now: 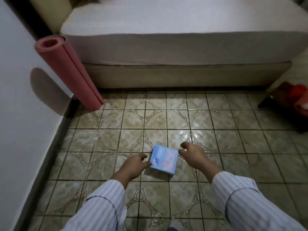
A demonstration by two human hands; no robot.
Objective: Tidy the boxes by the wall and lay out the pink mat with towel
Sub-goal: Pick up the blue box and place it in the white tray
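Observation:
A small light-blue box (164, 159) with pink and blue print lies on the tiled floor in the lower middle of the view. My left hand (133, 165) is at its left edge, with curled fingertips touching that side. My right hand (195, 155) hovers at its upper right corner, fingers curled and apart, a thin gap from the box. Neither hand is closed around it. The rolled pink mat (70, 72) leans upright in the corner between the white wall and the bed. No towel shows.
A bed with a pale mattress (166, 30) and beige base spans the far side. The white wall (20, 97) runs along the left. Red and orange items (298, 99) sit at the right edge by a dark furniture leg. Patterned floor tiles (150, 117) lie between me and the bed.

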